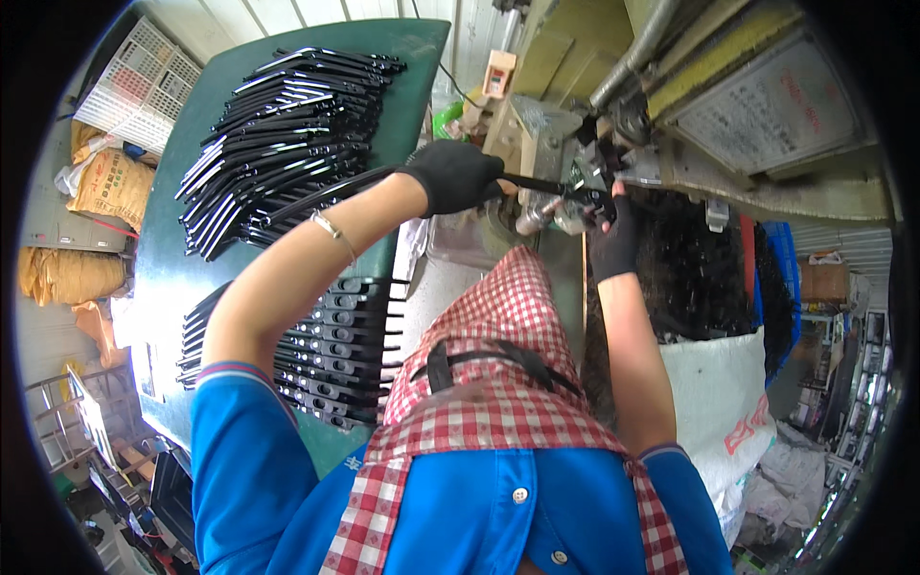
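Red-and-white checked apron (pixel 489 422) over blue shirt (pixel 450 508), closest in. Left hand (pixel 452 179), black glove, closed round a black bar (pixel 537 184), knuckles up; silver bangle (pixel 332 226) on that forearm. Right hand (pixel 613 240), black glove with bare fingertips, fingers bent at the bar's far end; can't tell if they grip it. Bar is slim, dark, somewhat glossy, roughly level, running out both sides of the left fist; its right end sits at the machine (pixel 565 48), detail there blurred. Machine is dull yellow-green, worn. Left: green table (pixel 402 43) with a pile of bent shiny black bars (pixel 287 134) and a row of black pieces with round holes (pixel 331 350). Farther, white plastic crate (pixel 139 77).
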Demonstrator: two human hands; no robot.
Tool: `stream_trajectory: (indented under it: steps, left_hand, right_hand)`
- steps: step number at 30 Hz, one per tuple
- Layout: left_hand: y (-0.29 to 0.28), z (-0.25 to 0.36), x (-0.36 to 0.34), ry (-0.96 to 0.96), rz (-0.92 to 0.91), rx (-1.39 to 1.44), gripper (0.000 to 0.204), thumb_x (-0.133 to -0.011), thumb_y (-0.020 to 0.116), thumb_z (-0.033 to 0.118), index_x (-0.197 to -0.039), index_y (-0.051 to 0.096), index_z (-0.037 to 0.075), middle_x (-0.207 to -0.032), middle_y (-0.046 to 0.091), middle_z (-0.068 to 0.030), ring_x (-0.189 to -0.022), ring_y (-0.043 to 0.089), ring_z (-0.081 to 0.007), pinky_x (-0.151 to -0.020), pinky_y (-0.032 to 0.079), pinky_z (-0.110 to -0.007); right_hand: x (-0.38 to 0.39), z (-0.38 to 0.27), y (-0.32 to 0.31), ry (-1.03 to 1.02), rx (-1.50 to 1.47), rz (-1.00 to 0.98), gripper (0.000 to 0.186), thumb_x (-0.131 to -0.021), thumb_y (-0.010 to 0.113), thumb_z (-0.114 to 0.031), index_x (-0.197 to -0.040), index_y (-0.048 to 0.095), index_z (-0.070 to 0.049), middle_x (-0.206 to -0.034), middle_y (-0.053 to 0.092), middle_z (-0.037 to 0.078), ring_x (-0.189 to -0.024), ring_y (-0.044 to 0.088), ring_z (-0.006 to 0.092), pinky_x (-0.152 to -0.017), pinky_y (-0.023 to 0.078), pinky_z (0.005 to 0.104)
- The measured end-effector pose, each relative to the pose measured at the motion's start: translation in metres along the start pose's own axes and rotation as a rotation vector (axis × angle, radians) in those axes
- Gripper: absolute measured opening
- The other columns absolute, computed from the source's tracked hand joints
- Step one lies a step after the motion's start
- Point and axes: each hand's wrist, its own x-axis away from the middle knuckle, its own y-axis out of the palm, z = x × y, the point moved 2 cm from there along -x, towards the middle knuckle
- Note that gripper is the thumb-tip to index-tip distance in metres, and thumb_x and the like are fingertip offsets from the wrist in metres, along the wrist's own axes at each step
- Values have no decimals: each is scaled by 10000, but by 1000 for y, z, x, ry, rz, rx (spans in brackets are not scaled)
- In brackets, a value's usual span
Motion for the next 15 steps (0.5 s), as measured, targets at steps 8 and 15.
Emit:
stream_trajectory:
  steps: [8,15]
  left_hand:
    - [7,-10,-3,113,226,16,242,-856,628,357,-988,615,154,-839,655,-106,-756,649,-347,-649,500,-467]
    - [10,-10,1,75,243,95,225,-817,667,311,-976,609,163,-857,634,-90,-793,637,-340,-661,493,-459]
  right_hand:
    - [1,25,-32,4,-47,-647,249,-933,623,-299,-1012,557,-73,-828,553,15,-738,520,145,-763,492,365]
    - [-8,33,-49,-82,457,-435,122,-880,662,-141,-924,611,-39,-790,591,34,-662,558,124,-673,501,314]
